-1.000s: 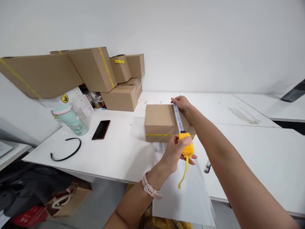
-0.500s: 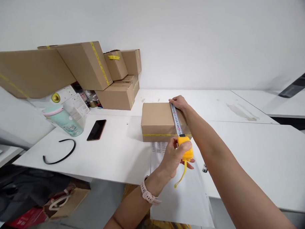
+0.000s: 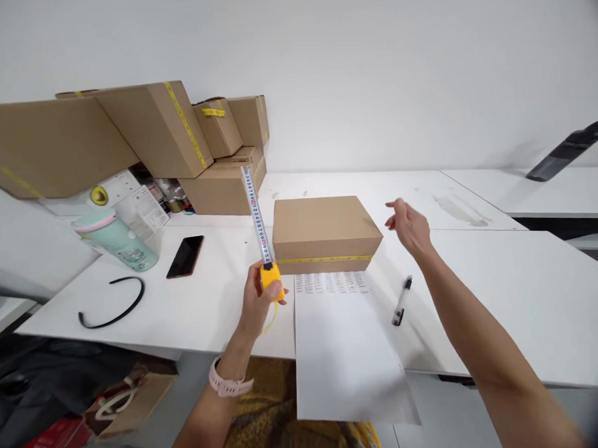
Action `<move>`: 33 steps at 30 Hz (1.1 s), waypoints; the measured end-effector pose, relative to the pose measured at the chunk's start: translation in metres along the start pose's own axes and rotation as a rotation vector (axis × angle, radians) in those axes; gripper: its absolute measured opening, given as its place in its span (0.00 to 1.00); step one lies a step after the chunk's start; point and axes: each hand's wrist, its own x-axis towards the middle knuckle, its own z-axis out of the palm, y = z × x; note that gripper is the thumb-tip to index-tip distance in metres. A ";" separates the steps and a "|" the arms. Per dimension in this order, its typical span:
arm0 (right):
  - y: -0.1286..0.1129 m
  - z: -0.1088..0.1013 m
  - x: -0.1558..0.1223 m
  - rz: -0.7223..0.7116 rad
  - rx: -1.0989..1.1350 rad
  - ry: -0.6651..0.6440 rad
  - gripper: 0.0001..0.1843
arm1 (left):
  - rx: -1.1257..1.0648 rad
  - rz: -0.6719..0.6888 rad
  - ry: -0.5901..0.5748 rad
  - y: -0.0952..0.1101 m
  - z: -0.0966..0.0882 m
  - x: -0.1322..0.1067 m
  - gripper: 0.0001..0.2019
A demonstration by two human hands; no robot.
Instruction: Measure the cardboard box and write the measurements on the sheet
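My left hand (image 3: 256, 302) grips a yellow tape measure (image 3: 271, 280), its white blade (image 3: 257, 212) sticking up and away, free of the box. A small cardboard box (image 3: 323, 233) with a yellow tape strip sits on the white table (image 3: 502, 289) just right of the tape measure. My right hand (image 3: 407, 223) hovers open and empty beside the box's right end, not touching it. A printed sheet of paper (image 3: 345, 343) lies in front of the box and overhangs the table edge. A pen (image 3: 400, 302) lies right of the sheet.
Several larger cardboard boxes (image 3: 153, 128) are stacked at the back left. A green cup (image 3: 116, 238), a black phone (image 3: 185, 257) and a black headband (image 3: 113, 307) lie on the left. A dark slanted object (image 3: 564, 151) is at the far right. Bags (image 3: 123, 400) sit under the table.
My right hand let go of the blade's end and lifted off the box to its right. My left hand carried the tape measure left, off the box, blade still extended.
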 end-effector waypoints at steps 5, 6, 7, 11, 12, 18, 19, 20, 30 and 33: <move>-0.010 0.005 -0.045 -0.017 0.034 -0.179 0.35 | -0.038 -0.045 -0.076 0.000 -0.011 0.036 0.28; -0.018 0.006 -0.042 -0.044 0.034 -0.173 0.35 | -0.052 -0.029 -0.085 0.006 -0.011 0.043 0.28; -0.026 0.006 -0.034 -0.056 0.031 -0.155 0.34 | -0.064 -0.004 -0.090 0.014 -0.009 0.051 0.27; -0.054 0.001 0.006 -0.055 0.031 -0.080 0.31 | -0.073 0.093 -0.114 0.044 -0.003 0.079 0.26; -0.057 0.001 0.015 -0.056 0.017 -0.073 0.29 | -0.067 0.102 -0.118 0.049 -0.002 0.084 0.26; -0.056 0.019 0.047 -0.147 -0.146 0.069 0.23 | -0.035 0.102 -0.125 0.055 0.004 0.096 0.26; -0.056 0.022 0.051 -0.216 -0.146 0.092 0.21 | -0.027 0.121 -0.112 0.055 0.006 0.095 0.25; -0.057 0.026 0.055 -0.290 -0.141 0.093 0.18 | -0.021 0.145 -0.100 0.054 0.010 0.091 0.25; -0.076 0.048 0.074 -0.352 -0.209 0.002 0.17 | -0.090 -0.027 -0.447 -0.008 0.074 0.017 0.29; -0.075 0.048 0.075 -0.355 -0.225 -0.026 0.20 | -0.130 -0.105 -0.448 -0.024 0.081 0.007 0.27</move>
